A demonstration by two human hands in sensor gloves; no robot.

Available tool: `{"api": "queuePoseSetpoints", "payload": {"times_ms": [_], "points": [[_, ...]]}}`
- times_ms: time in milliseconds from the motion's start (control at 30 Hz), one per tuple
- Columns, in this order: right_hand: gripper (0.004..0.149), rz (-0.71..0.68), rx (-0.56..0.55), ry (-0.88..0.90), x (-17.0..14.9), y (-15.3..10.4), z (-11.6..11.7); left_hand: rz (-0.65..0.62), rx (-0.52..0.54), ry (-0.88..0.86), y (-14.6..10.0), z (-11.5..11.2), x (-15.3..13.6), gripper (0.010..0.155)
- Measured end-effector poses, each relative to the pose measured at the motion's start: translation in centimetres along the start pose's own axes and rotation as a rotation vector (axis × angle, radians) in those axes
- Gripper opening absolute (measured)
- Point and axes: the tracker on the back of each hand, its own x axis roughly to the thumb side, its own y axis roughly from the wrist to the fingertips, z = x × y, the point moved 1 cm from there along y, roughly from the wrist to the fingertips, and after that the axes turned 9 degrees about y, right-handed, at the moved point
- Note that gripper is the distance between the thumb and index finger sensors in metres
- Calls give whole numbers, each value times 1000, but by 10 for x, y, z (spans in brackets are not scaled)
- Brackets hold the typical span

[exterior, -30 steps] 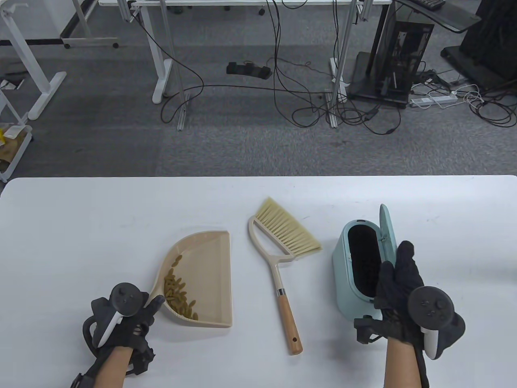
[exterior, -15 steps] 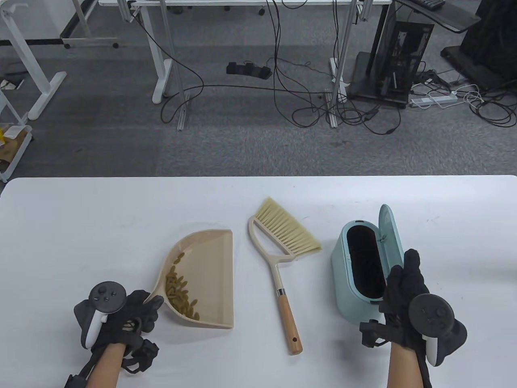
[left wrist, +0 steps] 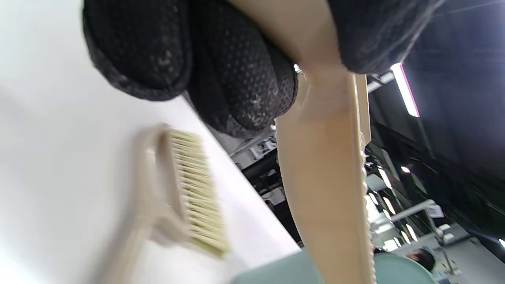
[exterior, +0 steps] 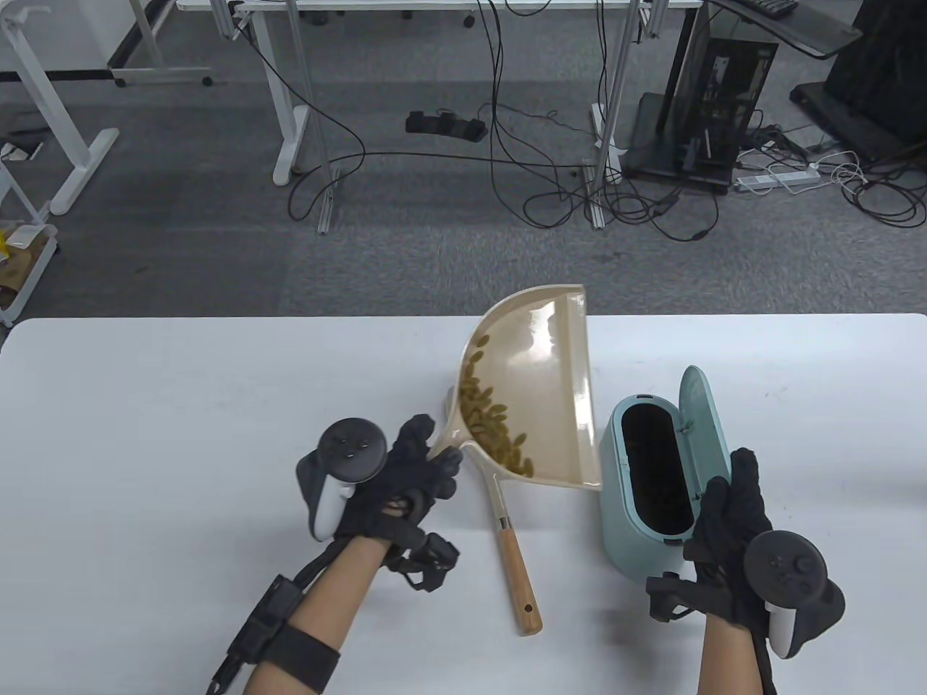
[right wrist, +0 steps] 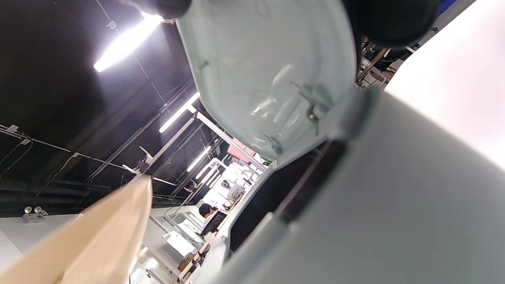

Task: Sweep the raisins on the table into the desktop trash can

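My left hand point(exterior: 413, 478) grips the handle end of the beige dustpan point(exterior: 554, 347) and holds it lifted above the table, just left of the trash can. Several raisins point(exterior: 492, 423) lie along the pan's low inner edge. The pan's underside shows in the left wrist view point(left wrist: 327, 189) and the right wrist view point(right wrist: 90, 244). The mint desktop trash can point(exterior: 615, 499) stands at the right with its lid point(exterior: 702, 413) raised and its dark mouth open. My right hand point(exterior: 731, 521) rests against the can's near right side by the lid point(right wrist: 268, 71).
The small broom with a wooden handle point(exterior: 518, 572) lies on the white table point(exterior: 181, 434) under the lifted pan; its bristles show in the left wrist view point(left wrist: 197, 197). Beyond the far table edge are desk legs, cables and a computer case point(exterior: 713, 94).
My left hand has lifted the dustpan off the table and carried it right and away, over the broom head, up to the open can. The right hand stayed at the can.
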Motion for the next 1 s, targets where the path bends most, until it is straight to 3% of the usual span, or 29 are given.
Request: {"api": "queuePoseSetpoints", "payload": {"times_ms": [133, 233, 400, 700, 867, 1000], "points": [[61, -1, 1, -1, 0, 0, 0, -153, 147, 253, 1, -14, 61, 70], [61, 1, 7, 14, -1, 0, 0, -252, 258, 458, -4, -19, 92, 69], [61, -2, 7, 10, -2, -1, 0, -322, 288, 542, -9, -30, 111, 68], [60, -3, 7, 12, -2, -1, 0, -350, 300, 550, -10, -27, 99, 64], [59, 1, 9, 16, -3, -1, 0, -355, 313, 425, -20, 0, 72, 64], [60, -8, 8, -5, -3, -1, 0, -286, 292, 330, -32, 30, 29, 65]]}}
